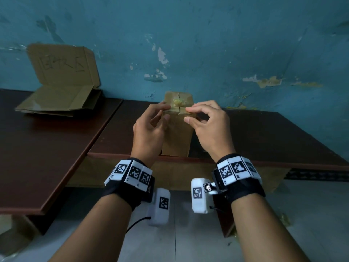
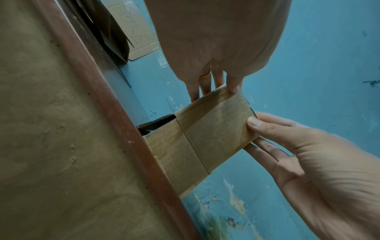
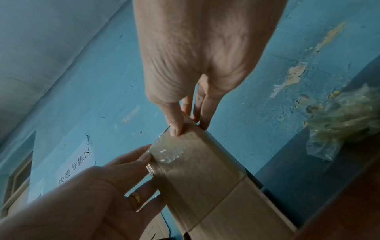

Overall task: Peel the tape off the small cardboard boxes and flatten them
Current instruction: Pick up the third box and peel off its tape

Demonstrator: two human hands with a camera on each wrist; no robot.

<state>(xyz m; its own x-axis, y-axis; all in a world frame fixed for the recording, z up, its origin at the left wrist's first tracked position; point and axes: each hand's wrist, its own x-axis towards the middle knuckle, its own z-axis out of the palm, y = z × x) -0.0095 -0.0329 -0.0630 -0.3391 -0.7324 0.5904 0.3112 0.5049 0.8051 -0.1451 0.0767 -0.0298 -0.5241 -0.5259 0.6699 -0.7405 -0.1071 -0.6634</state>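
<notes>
A small brown cardboard box (image 1: 177,137) stands upright near the front edge of the dark table (image 1: 264,140). Clear tape (image 3: 168,154) wraps its top end, and a crumpled wad of tape (image 1: 178,102) sits on the top flaps. My left hand (image 1: 166,112) pinches the top left edge, thumb on the near face and fingers over the top. My right hand (image 1: 188,115) pinches the taped top right edge the same way. In the left wrist view the box (image 2: 205,138) sits between my left fingers (image 2: 205,86) and my right hand (image 2: 308,154). My right thumb (image 3: 174,125) presses the taped corner.
Flattened cardboard (image 1: 60,101) lies at the back left on a second table (image 1: 37,148), with a written cardboard sheet (image 1: 62,67) leaning on the blue wall (image 1: 226,44). A heap of crumpled clear tape (image 3: 345,121) lies on the table to the right. A paper notice (image 3: 76,165) hangs on the wall.
</notes>
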